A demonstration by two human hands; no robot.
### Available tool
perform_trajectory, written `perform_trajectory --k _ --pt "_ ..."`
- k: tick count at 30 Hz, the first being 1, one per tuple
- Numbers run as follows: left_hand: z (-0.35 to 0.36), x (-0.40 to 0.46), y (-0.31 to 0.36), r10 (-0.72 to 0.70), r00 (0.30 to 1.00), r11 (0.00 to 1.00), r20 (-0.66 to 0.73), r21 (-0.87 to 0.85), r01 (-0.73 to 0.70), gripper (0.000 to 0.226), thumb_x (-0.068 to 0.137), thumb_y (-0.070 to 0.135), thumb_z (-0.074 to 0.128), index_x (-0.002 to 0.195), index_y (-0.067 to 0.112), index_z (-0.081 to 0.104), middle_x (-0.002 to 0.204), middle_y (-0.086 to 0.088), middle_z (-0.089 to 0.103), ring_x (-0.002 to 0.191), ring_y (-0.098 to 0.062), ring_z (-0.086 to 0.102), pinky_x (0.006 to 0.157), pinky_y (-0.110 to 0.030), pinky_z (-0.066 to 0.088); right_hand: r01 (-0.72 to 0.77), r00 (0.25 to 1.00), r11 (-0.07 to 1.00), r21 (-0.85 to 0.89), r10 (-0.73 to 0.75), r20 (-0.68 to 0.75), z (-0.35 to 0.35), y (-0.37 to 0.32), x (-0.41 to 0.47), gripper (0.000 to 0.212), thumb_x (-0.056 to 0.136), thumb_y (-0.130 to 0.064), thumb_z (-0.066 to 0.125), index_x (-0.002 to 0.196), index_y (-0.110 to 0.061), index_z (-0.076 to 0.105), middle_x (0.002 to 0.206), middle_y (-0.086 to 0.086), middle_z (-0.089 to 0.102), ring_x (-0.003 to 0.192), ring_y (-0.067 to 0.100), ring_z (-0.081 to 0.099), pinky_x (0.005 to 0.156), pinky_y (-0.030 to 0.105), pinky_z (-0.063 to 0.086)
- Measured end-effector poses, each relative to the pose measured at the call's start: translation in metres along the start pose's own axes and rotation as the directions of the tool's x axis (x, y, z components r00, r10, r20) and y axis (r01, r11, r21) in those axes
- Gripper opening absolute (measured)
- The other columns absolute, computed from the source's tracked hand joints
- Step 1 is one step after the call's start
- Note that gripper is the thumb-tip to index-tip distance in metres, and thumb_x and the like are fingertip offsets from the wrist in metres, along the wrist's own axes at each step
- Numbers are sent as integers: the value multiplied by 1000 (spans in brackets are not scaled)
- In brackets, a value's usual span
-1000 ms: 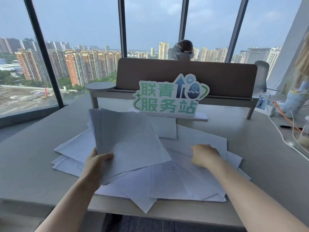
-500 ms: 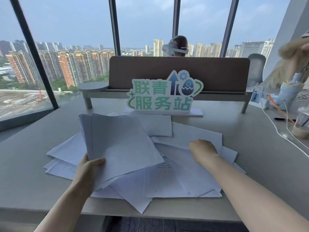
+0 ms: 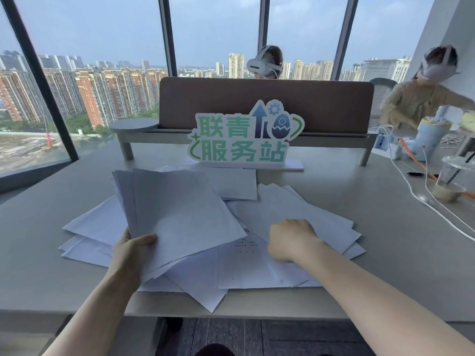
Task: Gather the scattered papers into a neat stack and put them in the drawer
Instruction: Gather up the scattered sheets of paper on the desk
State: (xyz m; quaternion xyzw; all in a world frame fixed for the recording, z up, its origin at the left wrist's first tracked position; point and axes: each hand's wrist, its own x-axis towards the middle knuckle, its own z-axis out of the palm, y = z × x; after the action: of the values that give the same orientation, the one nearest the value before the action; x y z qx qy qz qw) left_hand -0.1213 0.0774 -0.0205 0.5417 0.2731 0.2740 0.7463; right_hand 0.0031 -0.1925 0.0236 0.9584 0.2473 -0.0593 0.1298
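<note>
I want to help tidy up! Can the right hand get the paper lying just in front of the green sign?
Probably yes. The right hand rests on the loose papers, and the far sheet lies flat just beyond it, below the green sign. Nothing stands between them, though it means leaning forward.

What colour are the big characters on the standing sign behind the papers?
Green with a white outline, on the sign; clearest in the head view.
</note>
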Motion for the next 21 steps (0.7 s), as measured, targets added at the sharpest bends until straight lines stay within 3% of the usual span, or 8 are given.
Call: perform_trajectory --k 5,10,12,14,16,17,19,21 --pt "-1 -1 0 2 1000 1000 7 -5 -2 40 81 -13 53 111 13 58 90 -8 65 73 -24 59 67 -32 48 -39 993 991 124 25 117 -4 -11 -8 24 80 -35 55 66 -18 46 70 -1 49 65 19 49 54 25 33" --pt "-1 -1 -1 6 1000 1000 5 12 -6 39 80 -13 54 110 13 57 90 -8 64 72 -22 58 66 -31 47 -76 987 981 178 49 152 -7 -19 -6 20 80 -22 54 65 -17 41 68 1 45 59 18 44 57 23 37" --pt "0 -3 1 18 1000 1000 17 24 -18 40 80 -13 54 111 12 57 91 -8 64 73 -21 58 67 -30 47 -81 989 980 182 56 139 -6 -24 -5 17 80 -14 53 67 -16 43 71 2 46 70 24 51 69 28 47" --pt "1 -5 2 20 1000 999 22 31 -21 40 80 -13 54 111 13 57 91 -7 64 73 -20 58 65 -29 47 -86 992 978 188 67 106 -5 -27 -6 2 83 -11 54 82 -13 53 86 4 55 89 29 58 80 33 51" --pt "2 -6 2 20 1000 999 20 38 -21 40 81 -13 54 112 12 57 89 -5 64 72 -20 57 64 -28 47 -103 993 978 179 93 67 -3 -26 -5 23 86 -9 55 108 -10 59 111 9 60 107 31 60 82 35 50" --pt "2 -6 2 21 1000 999 18 41 -21 40 81 -13 54 112 12 57 90 -6 64 72 -20 57 65 -29 46 -109 994 977 183 101 49 -2 -25 -4 24 86 -8 55 110 -11 59 114 10 60 109 31 60 81 34 50" --pt "2 -5 2 18 1000 999 20 49 -19 41 81 -12 54 113 12 57 93 -9 64 72 -20 58 65 -29 47 -107 994 982 157 110 -12 -2 -20 -5 9 87 -4 53 84 -13 53 95 8 58 94 29 60 74 31 45" --pt "1 -5 3 14 1000 998 24 55 -15 41 81 -12 54 113 13 58 91 -8 64 72 -20 58 60 -26 51 -141 985 970 199 158 -74 -3 -12 -4 23 86 -1 52 69 -11 42 75 4 47 76 25 54 68 28 41"
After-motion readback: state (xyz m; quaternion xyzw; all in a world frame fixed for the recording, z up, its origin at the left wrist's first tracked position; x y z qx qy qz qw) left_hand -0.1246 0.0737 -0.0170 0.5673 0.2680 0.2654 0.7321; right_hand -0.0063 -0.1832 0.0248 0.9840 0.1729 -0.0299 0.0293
